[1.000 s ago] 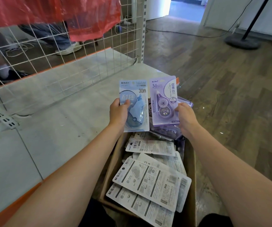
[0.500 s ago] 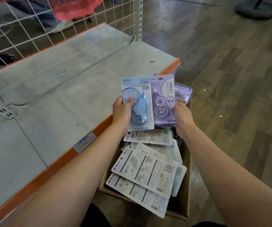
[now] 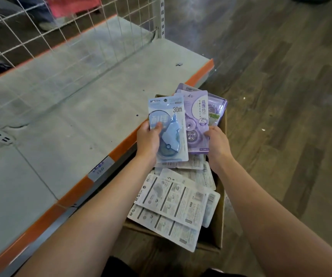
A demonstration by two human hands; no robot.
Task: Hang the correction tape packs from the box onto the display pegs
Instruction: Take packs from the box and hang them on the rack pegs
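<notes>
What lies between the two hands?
In the head view, the blue pack in the left hand overlaps the purple pack in the right hand; no bare gap.

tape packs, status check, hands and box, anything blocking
Left hand grips blue pack; right hand grips purple pack. Both above box, more packs inside. No pegs in view.

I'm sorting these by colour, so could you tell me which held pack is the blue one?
The blue pack marked 30m, gripped by the left hand; the right hand holds the purple pack.
</notes>
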